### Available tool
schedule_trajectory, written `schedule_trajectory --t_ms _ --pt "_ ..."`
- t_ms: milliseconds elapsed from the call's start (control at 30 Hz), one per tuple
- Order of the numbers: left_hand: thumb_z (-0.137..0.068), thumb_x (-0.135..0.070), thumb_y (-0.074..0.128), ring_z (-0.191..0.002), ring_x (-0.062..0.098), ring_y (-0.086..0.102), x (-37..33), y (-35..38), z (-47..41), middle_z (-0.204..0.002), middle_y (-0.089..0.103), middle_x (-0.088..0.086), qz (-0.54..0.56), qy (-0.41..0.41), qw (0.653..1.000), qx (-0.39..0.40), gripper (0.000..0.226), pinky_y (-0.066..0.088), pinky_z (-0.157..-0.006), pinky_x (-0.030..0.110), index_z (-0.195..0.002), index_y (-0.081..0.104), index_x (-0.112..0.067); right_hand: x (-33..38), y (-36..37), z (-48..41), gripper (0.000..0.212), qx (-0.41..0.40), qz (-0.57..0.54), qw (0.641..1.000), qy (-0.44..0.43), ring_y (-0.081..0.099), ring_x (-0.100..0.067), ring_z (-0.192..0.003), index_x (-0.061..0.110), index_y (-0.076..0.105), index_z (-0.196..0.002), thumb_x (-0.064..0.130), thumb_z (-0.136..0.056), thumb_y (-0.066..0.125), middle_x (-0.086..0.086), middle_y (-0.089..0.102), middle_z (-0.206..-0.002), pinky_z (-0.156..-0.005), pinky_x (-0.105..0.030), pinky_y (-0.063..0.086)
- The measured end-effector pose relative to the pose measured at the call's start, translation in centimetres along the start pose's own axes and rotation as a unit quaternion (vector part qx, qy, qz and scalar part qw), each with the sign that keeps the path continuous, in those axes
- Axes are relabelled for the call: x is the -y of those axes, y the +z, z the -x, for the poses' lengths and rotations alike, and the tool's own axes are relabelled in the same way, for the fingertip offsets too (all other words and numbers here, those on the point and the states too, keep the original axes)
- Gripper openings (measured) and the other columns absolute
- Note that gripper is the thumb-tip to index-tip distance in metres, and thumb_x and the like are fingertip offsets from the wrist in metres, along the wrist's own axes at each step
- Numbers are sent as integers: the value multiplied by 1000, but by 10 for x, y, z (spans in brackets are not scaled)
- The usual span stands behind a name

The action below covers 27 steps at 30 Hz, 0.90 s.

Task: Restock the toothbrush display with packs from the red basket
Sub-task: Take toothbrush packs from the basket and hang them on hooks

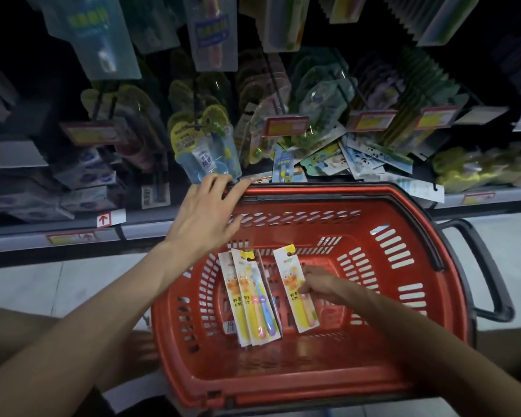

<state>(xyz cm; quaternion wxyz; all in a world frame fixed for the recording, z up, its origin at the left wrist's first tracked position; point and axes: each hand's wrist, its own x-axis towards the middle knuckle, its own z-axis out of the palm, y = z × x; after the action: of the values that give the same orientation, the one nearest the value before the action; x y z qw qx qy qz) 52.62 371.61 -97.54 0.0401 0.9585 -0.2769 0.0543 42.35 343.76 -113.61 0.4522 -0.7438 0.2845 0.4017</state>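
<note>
The red basket (403, 296) sits on the floor below the shelves. On its bottom lie a stack of toothbrush packs (253, 299) at the left and a single yellow pack (292, 284) to their right. My right hand (322, 287) reaches into the basket and pinches the single pack by its right edge. My left hand (206, 212) hovers with fingers spread over the basket's far left rim, fingertips near the black handle; I cannot tell if it touches. The toothbrush display (205, 145) hangs on hooks above.
Price tags (286, 126) hang at the hook ends. Loose packs (358, 158) lie piled on the shelf behind the basket. A second black handle (487, 266) sticks out on the basket's right. Boxed goods (85, 182) fill the shelves at left. Pale floor tiles surround the basket.
</note>
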Motion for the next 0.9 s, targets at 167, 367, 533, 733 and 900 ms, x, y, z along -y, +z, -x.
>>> schedule_trajectory --t_ms 167,367,533,733,900 --pt "-94 -43 64 -128 31 47 -3 -3 1 -138 51 9 2 0 1000 7 73 48 -97 48 -157 33 -23 -14 16 -4 54 -78 250 963 -61 68 -31 -116 14 49 -144 24 -95 71 -10 68 -135 -98 -41 57" --pt "-94 -44 62 -127 31 47 -5 -5 1 -137 51 9 -5 -2 1000 10 73 48 -95 48 -157 32 -23 3 37 7 36 -55 259 959 -96 70 -21 -85 14 60 -131 23 -98 67 -6 72 -114 -68 -29 56" --pt "-93 -47 63 -129 31 46 -5 -6 2 -138 51 9 -2 -2 1000 14 75 48 -98 49 -157 34 -22 12 59 8 45 -62 247 966 -42 64 -15 -60 1 42 -147 20 -108 53 -17 68 -120 -44 -24 50" --pt "-92 -50 62 -132 29 44 -8 -10 5 -140 48 8 4 -8 1000 20 77 46 -103 48 -157 32 -24 34 40 23 45 -45 421 905 -52 69 -23 -87 4 68 -110 42 -107 43 -4 68 -94 -80 -33 58" --pt "-94 -41 62 -134 33 45 -10 -14 9 -142 48 14 -35 5 999 19 75 42 -111 49 -158 31 -18 42 33 39 46 -121 574 805 -91 63 -18 -78 9 66 -116 47 -107 43 -2 71 -101 -65 -28 48"
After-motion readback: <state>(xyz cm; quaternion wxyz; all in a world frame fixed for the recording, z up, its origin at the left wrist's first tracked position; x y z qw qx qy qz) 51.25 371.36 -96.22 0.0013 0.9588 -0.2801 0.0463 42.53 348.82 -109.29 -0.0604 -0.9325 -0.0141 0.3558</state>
